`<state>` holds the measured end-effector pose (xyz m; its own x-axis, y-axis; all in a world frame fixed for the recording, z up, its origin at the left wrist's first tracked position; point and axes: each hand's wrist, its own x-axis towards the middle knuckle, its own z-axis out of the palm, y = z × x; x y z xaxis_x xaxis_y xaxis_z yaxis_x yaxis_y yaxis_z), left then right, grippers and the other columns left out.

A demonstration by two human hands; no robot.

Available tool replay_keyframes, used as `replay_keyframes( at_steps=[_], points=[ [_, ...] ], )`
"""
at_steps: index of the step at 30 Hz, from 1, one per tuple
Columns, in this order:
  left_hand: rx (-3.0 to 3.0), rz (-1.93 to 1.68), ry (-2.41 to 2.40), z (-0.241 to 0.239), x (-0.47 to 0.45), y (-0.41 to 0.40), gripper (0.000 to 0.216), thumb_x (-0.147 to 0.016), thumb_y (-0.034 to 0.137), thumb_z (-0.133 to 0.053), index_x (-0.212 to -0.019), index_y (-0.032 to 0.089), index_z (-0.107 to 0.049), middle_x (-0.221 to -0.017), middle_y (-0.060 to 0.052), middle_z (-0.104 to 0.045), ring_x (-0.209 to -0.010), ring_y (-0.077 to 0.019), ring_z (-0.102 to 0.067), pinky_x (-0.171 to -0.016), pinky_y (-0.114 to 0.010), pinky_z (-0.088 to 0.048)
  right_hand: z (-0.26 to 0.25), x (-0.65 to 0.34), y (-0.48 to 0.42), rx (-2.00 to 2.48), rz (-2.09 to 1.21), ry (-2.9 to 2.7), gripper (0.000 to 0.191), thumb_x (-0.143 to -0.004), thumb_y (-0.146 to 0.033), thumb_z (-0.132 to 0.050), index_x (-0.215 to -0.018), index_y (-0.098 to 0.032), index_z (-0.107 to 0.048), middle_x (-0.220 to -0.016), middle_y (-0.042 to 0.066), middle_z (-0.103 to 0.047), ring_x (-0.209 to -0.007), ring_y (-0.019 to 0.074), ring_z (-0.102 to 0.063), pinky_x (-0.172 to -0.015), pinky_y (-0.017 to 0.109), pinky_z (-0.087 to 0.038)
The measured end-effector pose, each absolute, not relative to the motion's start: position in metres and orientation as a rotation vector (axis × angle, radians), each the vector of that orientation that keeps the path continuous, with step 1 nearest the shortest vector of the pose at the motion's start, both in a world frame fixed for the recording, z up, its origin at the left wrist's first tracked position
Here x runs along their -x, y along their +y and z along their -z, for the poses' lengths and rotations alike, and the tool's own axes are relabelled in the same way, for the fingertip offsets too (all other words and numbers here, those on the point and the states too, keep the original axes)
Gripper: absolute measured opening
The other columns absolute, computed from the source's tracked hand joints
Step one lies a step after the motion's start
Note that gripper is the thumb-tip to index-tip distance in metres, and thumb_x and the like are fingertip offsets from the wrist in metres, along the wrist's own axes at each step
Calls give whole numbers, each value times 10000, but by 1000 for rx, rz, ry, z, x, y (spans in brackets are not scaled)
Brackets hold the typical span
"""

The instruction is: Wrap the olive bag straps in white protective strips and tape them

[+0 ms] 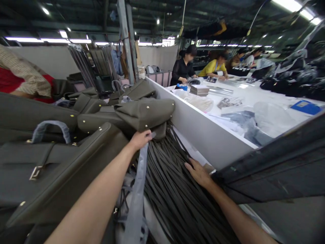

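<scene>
My left hand (141,139) is closed on the upper end of a strap wrapped in clear plastic (139,189), which hangs down toward me. Beside it lies a thick bundle of long, dark olive straps (172,183). My right hand (199,172) rests at the right edge of this bundle, thumb and fingers slightly apart, touching the straps. Just beyond my left hand, an olive handbag (149,113) with small gold studs lies on the pile. To the left is a larger olive handbag (27,166) with a gold clasp and a plastic-wrapped handle (50,128).
A white partition board (203,128) runs along the right, ending near a dark metal beam (274,162). Behind it, several people sit at a white table (243,93) with plastic bags and a stack of cards (199,90). At left, a person in a checked sleeve (27,71) leans over bags.
</scene>
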<state>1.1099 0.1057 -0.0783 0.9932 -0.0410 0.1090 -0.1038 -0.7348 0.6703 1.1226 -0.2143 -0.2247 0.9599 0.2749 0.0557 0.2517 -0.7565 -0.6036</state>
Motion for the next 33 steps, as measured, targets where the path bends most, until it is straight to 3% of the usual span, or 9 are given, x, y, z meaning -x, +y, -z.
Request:
replay_keyframes(
  at_steps=[5, 10, 14, 19, 24, 25, 28, 30, 33],
  points=[
    [-2272, -143, 40, 59, -1118, 132, 216, -650, 99, -674, -546, 178, -502, -1542, -65, -400, -1444, -317, -299, -1178, -418, -219, 251, -1106, -206, 2508, -32, -409, 617, -871, -381, -465, -1358, -2, -502, -1428, 241, -484, -1394, 353, -368, -1179, 480, -272],
    [-1987, -35, 243, 59, -1062, 108, 135, -755, 221, -681, -709, 155, -573, -1069, -114, -718, -1142, -301, -625, -1011, -507, -458, 240, -1105, -204, 2486, -39, -458, 623, -851, -340, -461, -1332, 55, -490, -1399, 293, -488, -1365, 374, -401, -1166, 512, -275],
    [-1708, 36, 371, 23, -977, 117, 122, -836, 222, -658, -884, 131, -590, -892, -105, -738, -836, -216, -722, -849, -448, -566, 219, -1092, -211, 2425, -64, -506, 633, -845, -358, -442, -1324, 55, -483, -1461, 322, -391, -1412, 445, -275, -1140, 650, -187],
    [-1553, -64, 489, -36, -879, 123, 41, -876, 131, -614, -881, 104, -644, -838, -65, -743, -783, -143, -711, -884, -364, -542, 172, -1016, -190, 2184, -291, -716, 586, -919, -477, -382, -1354, -102, -498, -1426, 221, -497, -1354, 318, -443, -1128, 498, -350],
    [-1478, 20, 261, -70, -842, 52, 100, -854, 90, -591, -838, 110, -688, -774, -28, -734, -716, -102, -678, -762, -248, -521, 78, -898, -140, 1367, -749, -892, 1037, -769, -600, -680, -1542, -241, -89, -1584, 147, -280, -1426, 289, -342, -1106, 483, -388],
    [-1467, 86, 207, -77, -837, 35, 101, -843, 97, -594, -847, 120, -692, -757, -19, -728, -664, -90, -658, -690, -215, -505, 57, -880, -132, 1341, -727, -885, 987, -739, -587, -718, -1513, -250, -206, -1541, 134, -370, -1393, 293, -396, -1106, 481, -389],
    [-1428, 265, 61, -96, -808, 1, 77, -806, 150, -612, -843, 152, -679, -655, 23, -675, -464, -59, -532, -471, -165, -380, 7, -841, -129, 1545, -646, -808, 387, -837, -522, -625, -1081, -221, -643, -1134, 96, -691, -1115, 282, -624, -1031, 459, -451],
    [-1382, 291, 9, -102, -775, -6, 61, -771, 201, -650, -819, 163, -652, -592, 45, -626, -418, -61, -478, -441, -175, -353, -6, -817, -145, 1599, -762, -793, 296, -873, -483, -564, -889, -204, -661, -870, 66, -717, -902, 250, -675, -925, 426, -504],
    [-1360, 234, 124, -85, -711, -7, 192, -719, 265, -714, -872, 169, -648, -648, 26, -655, -547, -103, -571, -577, -213, -449, 10, -772, -187, 1496, -1145, -756, 303, -845, -471, -577, -935, -188, -635, -709, 12, -681, -712, 191, -663, -743, 337, -534]
  ],
)
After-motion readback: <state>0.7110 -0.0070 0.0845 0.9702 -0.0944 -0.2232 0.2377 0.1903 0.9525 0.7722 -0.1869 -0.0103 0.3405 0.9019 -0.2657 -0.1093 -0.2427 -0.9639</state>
